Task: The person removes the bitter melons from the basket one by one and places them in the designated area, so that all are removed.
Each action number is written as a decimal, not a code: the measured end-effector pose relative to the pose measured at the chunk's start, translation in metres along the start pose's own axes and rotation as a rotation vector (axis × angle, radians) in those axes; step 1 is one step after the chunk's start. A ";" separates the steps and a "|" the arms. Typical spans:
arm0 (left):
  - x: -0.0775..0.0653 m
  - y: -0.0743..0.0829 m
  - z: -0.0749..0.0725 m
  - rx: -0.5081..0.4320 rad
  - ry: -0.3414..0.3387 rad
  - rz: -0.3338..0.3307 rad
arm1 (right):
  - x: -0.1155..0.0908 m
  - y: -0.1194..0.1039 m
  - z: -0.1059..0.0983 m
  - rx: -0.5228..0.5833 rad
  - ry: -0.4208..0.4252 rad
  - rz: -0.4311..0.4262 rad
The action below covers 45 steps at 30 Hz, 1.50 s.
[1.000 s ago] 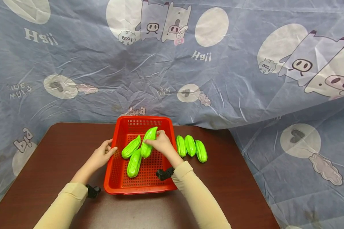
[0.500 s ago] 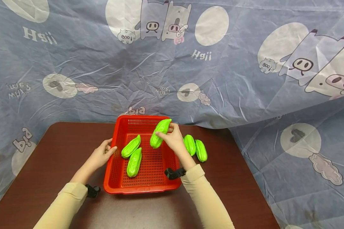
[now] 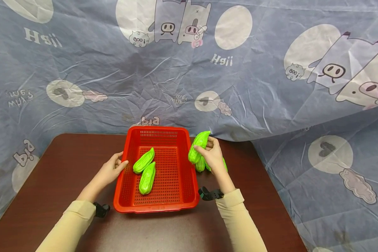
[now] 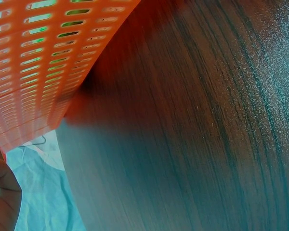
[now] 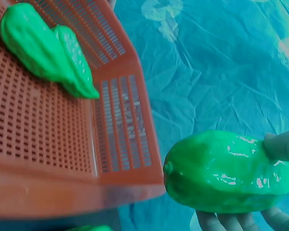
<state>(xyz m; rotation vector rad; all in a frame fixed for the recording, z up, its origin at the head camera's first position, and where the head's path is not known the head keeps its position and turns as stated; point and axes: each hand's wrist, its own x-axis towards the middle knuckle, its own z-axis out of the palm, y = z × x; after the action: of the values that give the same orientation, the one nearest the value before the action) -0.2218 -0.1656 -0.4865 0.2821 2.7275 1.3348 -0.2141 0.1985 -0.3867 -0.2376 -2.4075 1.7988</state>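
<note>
My right hand (image 3: 213, 154) grips a glossy, ridged green gourd (image 3: 198, 146) with a pointed tip, thumb on one side and fingers on the other. It is held just beyond the right rim of a red plastic basket (image 3: 193, 182). In the right wrist view the gourd (image 5: 216, 171) shows its blunt end towards the basket wall (image 5: 125, 125). My left hand (image 3: 111, 168) holds the basket's left rim, its thumb at the edge. Two similar gourds lie touching inside the basket, one upper gourd (image 3: 144, 161) and one lower gourd (image 3: 147, 178).
On the dark brown table (image 3: 82, 154), more green gourds (image 3: 200, 165) lie right of the basket, partly hidden by my right hand and the held gourd. A blue patterned cloth (image 3: 129, 87) hangs behind and to the right of the table.
My right hand has carried the gourd up and rightwards, from inside the basket to above the gourds on the table. The left hand has stayed on the rim.
</note>
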 end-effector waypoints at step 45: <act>0.000 0.003 0.000 -0.001 -0.001 -0.011 | -0.033 0.123 -0.019 -0.448 -0.087 0.240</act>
<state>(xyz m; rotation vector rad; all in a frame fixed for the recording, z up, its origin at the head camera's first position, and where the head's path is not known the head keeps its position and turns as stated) -0.2210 -0.1643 -0.4844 0.2666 2.7233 1.3335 -0.1717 0.2436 -0.4996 -0.5196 -2.9295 1.3419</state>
